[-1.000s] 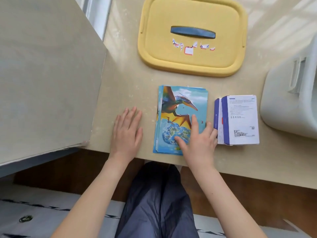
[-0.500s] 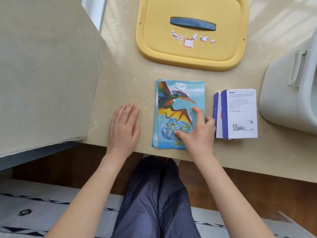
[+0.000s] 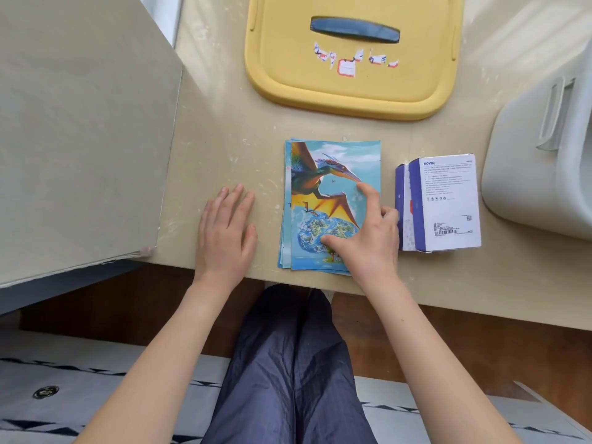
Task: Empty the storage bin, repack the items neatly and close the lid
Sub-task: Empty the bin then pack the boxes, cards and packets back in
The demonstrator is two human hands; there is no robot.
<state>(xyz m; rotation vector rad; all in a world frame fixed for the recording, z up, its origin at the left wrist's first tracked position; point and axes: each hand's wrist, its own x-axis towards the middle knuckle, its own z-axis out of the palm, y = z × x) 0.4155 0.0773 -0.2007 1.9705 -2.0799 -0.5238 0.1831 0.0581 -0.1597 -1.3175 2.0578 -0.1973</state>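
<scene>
Box (image 3: 445, 200) reads KOVOL; fine print illegible. Yellow lid (image 3: 352, 94), far edge of desk (image 3: 224, 129), cut off; label scraps unreadable. Bin (image 3: 538, 181) cut off right. Right hand (image 3: 368, 241) presses thumb and forefinger on card stack (image 3: 323, 168), front edge; left hand (image 3: 224, 235) flat, empty.

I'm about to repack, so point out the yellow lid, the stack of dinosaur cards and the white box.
yellow lid (image 3: 282, 43), head view, bare flat top left of the handle.
stack of dinosaur cards (image 3: 315, 179), head view, top card's winged body.
white box (image 3: 448, 203), head view, printed top face.

Bare forearms (image 3: 179, 331), crinkled navy trousers (image 3: 288, 363)
</scene>
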